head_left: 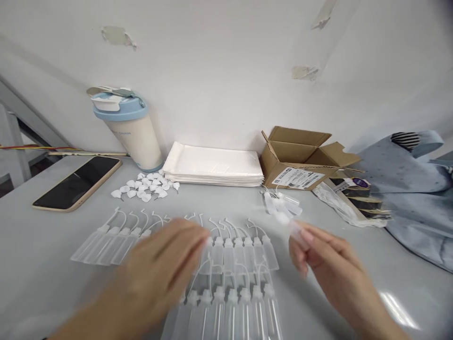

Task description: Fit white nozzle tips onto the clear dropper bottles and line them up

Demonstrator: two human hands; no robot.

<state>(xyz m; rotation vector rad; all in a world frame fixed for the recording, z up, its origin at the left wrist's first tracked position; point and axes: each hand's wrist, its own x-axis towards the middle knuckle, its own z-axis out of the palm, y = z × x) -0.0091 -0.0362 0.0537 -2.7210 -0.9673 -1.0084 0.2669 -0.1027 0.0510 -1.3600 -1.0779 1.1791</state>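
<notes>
My right hand [329, 264] pinches a small translucent squeeze bottle [299, 234] between thumb and fingers; its upper end is blurred. Over the rows of bottles hovers my left hand [163, 264], smeared by motion, its fingertips hidden. Beneath and beside it lie an upper row of clear plastic squeeze bottles [228, 255] with thin strap caps and a lower row of similar bottles [231, 311]. Part of the upper row is covered by my left hand. A few loose bottles [283, 203] lie just beyond my right hand.
White needle-tip caps [145, 184] are piled near a cream tumbler [136, 137] and a phone [78, 184]. White envelopes [215, 165] are stacked by the wall. An open cardboard box [297, 163], a pack with black rolls [357, 198] and blue-grey fabric [414, 203] occupy the right.
</notes>
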